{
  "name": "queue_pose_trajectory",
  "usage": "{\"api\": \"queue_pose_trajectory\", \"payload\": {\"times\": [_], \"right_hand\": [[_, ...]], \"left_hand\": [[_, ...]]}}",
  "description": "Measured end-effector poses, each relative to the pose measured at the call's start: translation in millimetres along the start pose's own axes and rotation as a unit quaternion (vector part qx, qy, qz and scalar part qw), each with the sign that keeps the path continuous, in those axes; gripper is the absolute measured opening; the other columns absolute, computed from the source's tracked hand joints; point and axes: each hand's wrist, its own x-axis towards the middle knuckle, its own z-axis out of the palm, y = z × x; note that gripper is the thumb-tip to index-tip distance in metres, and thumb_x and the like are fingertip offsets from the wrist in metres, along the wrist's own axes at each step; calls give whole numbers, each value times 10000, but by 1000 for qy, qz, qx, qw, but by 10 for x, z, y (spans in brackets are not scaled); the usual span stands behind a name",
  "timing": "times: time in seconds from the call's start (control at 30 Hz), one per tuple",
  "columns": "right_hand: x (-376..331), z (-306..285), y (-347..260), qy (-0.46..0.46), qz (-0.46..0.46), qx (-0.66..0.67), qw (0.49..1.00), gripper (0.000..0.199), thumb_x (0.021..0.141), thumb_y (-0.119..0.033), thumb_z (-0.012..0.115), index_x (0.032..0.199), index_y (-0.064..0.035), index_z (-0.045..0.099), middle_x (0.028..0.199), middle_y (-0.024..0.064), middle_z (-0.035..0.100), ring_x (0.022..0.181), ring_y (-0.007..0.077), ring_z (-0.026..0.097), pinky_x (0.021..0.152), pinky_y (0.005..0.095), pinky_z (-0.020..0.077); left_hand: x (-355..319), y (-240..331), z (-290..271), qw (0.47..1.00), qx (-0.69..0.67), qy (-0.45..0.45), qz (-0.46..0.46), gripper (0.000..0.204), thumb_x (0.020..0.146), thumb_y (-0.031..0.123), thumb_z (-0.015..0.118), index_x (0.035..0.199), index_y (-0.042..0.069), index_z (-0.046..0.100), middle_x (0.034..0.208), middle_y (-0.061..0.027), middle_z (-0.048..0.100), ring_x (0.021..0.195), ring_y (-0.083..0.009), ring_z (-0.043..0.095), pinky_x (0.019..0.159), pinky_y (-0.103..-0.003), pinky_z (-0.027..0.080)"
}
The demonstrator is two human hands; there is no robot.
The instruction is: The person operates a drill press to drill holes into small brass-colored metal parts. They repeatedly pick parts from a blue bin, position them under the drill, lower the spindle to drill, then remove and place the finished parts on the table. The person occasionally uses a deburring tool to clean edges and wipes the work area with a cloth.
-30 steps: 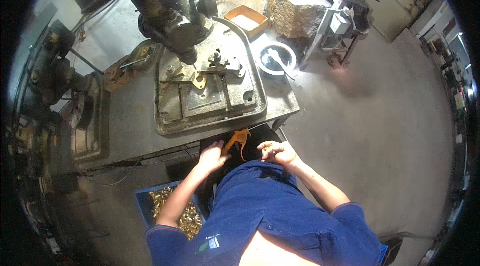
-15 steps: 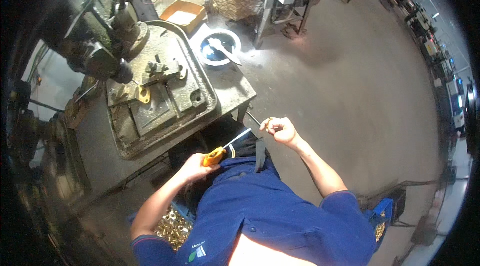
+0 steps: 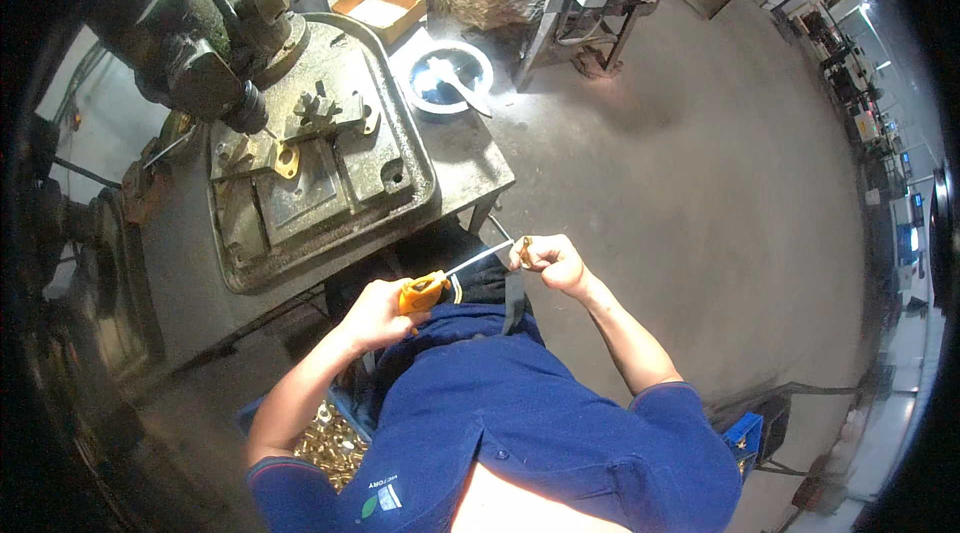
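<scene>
My left hand is wrapped round a tool with a chunky yellow handle and a long thin metal shaft; its exact kind is unclear. Between the fingers of my right hand is a small brass part. The shaft's tip reaches the brass part, but whether it goes into a hole there is too small to tell. On the drill press table to the left, a flat brass flange with a round hole sits at the fixture, under the drill chuck.
A white-rimmed bowl holding dark liquid and a brush-like tool stands on the bench corner, beside a tan tray. Many brass pieces fill a blue bin by my left elbow. Another blue bin is at my right. A metal stand is beyond.
The shaft's tip has moved right and up, from short of my right hand to the brass part. My right hand has turned slightly, showing more of that part. The view has shifted a little.
</scene>
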Motion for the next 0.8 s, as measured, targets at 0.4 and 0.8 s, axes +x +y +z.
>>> {"api": "queue_pose_trajectory", "payload": {"times": [0.4, 0.8], "right_hand": [[12, 107, -347, -33, 54, -442, 895, 107, 561, -78, 548, 576, -44, 447, 641, 92, 481, 641, 221, 506, 585, 342, 412], [94, 125, -530, -186, 22, -722, 666, 110, 585, -137, 607, 639, -43, 596, 756, 151, 532, 685, 290, 549, 606, 396, 425]], "left_hand": [[107, 194, -96, 997, 63, -37, 13, 320, 729, 195, 707, 966, 9, 597, 768, -174, 647, 662, -264, 657, 638, -358, 504], [179, 313, -104, 993, 102, -48, -22, 323, 712, 219, 704, 922, 4, 585, 794, -210, 632, 772, -363, 624, 696, -410, 496]]}}
